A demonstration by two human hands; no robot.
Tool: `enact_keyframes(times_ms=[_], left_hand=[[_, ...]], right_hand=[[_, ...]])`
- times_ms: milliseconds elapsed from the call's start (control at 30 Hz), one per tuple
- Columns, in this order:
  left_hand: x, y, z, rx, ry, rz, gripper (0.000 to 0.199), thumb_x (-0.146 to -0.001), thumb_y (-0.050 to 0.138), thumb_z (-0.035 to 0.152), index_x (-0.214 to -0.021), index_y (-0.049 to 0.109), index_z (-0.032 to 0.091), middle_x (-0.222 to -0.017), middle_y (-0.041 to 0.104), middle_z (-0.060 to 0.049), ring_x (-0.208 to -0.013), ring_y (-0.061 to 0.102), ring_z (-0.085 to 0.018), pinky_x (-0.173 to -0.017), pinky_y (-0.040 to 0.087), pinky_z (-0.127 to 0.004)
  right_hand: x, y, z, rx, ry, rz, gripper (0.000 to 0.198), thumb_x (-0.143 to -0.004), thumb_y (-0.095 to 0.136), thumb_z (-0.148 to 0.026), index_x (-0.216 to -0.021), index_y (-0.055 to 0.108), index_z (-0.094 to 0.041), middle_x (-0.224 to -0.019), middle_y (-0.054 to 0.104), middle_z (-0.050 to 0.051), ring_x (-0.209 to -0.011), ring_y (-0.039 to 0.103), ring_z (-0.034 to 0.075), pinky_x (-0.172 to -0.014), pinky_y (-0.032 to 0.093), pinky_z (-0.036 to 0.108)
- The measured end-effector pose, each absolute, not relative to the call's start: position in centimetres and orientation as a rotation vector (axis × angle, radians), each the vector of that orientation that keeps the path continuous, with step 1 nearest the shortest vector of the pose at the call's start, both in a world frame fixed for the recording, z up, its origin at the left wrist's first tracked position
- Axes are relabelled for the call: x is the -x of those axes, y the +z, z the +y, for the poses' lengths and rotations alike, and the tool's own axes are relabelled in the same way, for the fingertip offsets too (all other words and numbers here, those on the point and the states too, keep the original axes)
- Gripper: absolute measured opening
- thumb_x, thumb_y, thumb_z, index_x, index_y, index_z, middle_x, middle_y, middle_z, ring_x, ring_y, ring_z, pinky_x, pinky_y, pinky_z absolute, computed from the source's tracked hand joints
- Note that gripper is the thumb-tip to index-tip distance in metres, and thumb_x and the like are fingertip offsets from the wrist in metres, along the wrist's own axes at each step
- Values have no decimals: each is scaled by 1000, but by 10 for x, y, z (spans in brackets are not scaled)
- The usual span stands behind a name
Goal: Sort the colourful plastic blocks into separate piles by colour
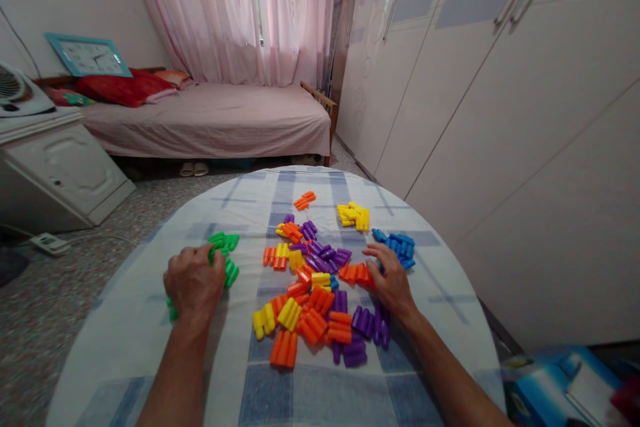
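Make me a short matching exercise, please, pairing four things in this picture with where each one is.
Things
1. Green cluster
2. Blue cluster
3. Slippers
4. Pink curtains

Places
A. On the floor
B. Beyond the bed
C. At the left hand
D. Beside the right hand

Pairs: 1-C, 2-D, 3-A, 4-B

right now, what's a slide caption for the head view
Left hand over green pieces, right hand beside orange pieces, multicoloured pile between, on a blue-and-white tablecloth.
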State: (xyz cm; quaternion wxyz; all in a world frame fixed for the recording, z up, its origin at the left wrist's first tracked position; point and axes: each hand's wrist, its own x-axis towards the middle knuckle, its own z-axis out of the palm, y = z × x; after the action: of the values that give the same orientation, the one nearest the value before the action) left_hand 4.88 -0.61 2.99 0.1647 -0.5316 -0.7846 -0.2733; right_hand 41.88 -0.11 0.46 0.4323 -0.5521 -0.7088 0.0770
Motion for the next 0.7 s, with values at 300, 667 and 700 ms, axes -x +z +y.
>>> enact_keyframes(times_ms=[300, 667, 700], left_hand=[[-25, 24, -16, 1410, -881, -2260, 30, -85, 44, 33, -95, 64, 13, -109, 60, -18, -109, 50, -35, -90, 40, -54], [-122, -5, 6, 2069, -1839, -2108, 38, -86, 41, 42, -102, 64, 17, -114, 61, -11, -111, 55, -23, -100, 41, -40], [-121, -9, 8, 2035, -1902, -2169, 39, -86, 41, 44, -101, 64, 16, -112, 62, -11, -109, 56, -23, -99, 42, -40]], right_hand=[[-421, -10, -22, 1407, 198, -1853, 28, -86, 50, -29, -109, 61, -19, -117, 61, 11, -116, 52, 25, -101, 40, 47], [-415, -8, -25, 1353, 319, -1980, 30, -84, 53, -24, -113, 60, -22, -119, 61, 8, -113, 55, 22, -98, 44, 41], [-415, -7, -26, 1333, 347, -1980, 30, -84, 53, -25, -114, 59, -22, -120, 61, 8, -113, 55, 22, -98, 44, 40]])
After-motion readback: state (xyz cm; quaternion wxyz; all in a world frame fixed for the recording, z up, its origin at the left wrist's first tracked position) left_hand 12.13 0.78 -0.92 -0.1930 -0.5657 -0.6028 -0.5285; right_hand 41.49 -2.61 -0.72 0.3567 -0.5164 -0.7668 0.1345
